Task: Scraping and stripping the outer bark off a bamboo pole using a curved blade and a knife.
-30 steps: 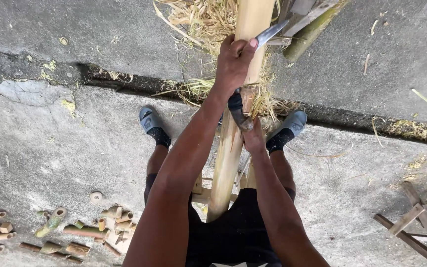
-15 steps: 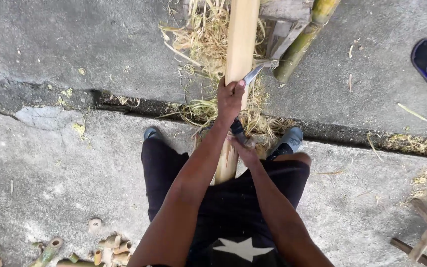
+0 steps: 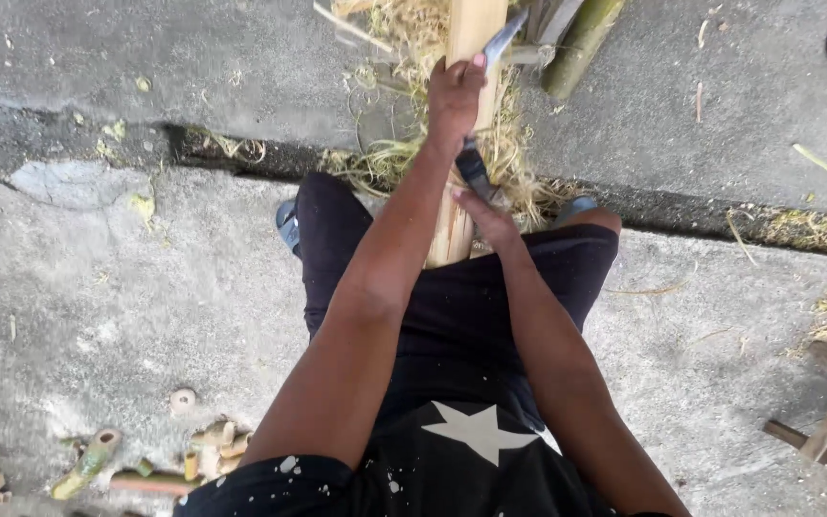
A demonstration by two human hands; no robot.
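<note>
Left hand [image 3: 454,96] pinching blade [image 3: 502,38], right hand [image 3: 486,215] seemingly clamping handle [image 3: 474,170] (partly hidden), astride bamboo pole [image 3: 454,235] running lengthwise away between knees.

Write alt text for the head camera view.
A person's left hand presses a grey metal blade against a long pale bamboo pole, while the right hand grips the blade's dark handle. Straw-coloured shavings litter the grey concrete ground.
</note>
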